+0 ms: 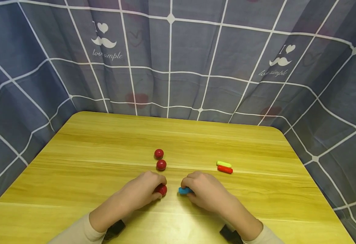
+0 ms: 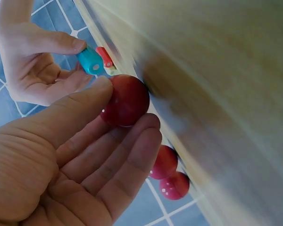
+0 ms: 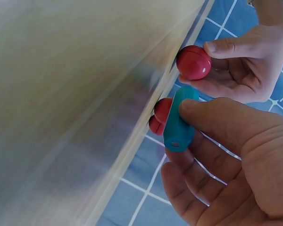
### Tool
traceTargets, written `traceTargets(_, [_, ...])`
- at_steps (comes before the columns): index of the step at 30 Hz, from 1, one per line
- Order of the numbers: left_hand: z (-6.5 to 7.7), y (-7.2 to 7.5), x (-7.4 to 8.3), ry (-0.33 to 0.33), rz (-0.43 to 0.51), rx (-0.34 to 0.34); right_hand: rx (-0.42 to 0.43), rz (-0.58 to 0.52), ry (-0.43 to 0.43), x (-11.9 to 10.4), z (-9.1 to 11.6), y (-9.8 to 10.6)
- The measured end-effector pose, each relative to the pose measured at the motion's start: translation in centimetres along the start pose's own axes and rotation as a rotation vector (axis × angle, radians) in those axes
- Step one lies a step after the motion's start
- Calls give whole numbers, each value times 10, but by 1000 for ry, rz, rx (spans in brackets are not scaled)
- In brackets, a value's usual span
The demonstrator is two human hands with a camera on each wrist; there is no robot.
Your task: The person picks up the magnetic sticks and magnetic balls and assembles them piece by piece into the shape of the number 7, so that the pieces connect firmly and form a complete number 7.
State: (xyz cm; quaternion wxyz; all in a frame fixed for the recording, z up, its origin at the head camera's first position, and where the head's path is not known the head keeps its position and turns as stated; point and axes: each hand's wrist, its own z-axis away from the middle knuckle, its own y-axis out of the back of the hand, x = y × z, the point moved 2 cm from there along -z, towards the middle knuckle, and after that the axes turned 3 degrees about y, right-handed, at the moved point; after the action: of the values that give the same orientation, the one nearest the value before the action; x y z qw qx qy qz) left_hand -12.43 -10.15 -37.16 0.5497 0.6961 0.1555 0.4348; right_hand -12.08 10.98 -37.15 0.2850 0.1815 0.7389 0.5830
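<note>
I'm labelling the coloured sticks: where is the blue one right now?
In the head view, the blue stick is low and just right of centre, pinched in the right hand, across a gap from the red ball the left hand holds.

Bright tabletop (image 1: 104, 142), soft shadows, dimmer wrist views

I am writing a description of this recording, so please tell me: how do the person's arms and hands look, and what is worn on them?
The left hand and right hand are bare, with no glove visible. The left sleeve and right sleeve are light cream, ending short of the hands. Near each sleeve's edge there is a boxy black device, without readable markings.
</note>
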Motion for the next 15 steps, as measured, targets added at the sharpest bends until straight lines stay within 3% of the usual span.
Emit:
traceTargets(9, [-1,1,-9,-24,182,-18,-2,-6,22,-5,-6,-2])
traceTargets(15, [-2,-1,-17,13,292,-36,3,-25,32,-8,-9,-3])
